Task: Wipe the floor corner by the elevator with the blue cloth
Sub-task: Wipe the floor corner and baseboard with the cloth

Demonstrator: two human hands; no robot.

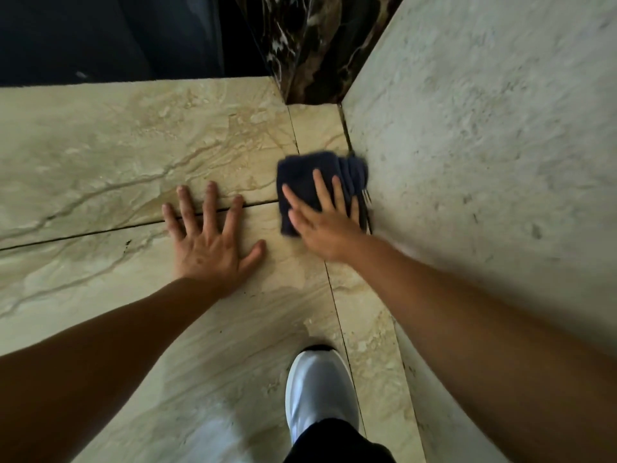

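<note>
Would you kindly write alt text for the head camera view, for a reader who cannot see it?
A person's right hand presses a folded blue cloth flat on the marble floor where it meets a pale wall. The left hand rests spread on the tiles beside it, and a white shoe shows below.

Bare forearms, no sleeves, white shoe [319, 392], dark, possibly black, trouser cuff [337, 442]
</note>
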